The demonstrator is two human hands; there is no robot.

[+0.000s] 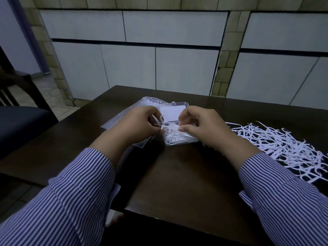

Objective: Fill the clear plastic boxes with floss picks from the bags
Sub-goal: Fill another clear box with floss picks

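Note:
A clear plastic box (174, 110) lies open in the middle of the dark table, its lid tipped back toward the wall. White floss picks (174, 136) fill its lower half. My left hand (140, 125) pinches a few floss picks at the box's left edge. Over the box's right side, my right hand (204, 126) pinches the same bunch with curled fingers. A large loose heap of floss picks (276, 142) spreads on the table to the right. A clear plastic bag (124, 114) lies flat behind and under my left hand.
The dark wooden table (177, 174) reaches to a tiled wall with white panels (174, 27) behind it. A dark chair (19, 107) stands at the left, beside the table's left edge. Both my sleeves are blue-and-white striped.

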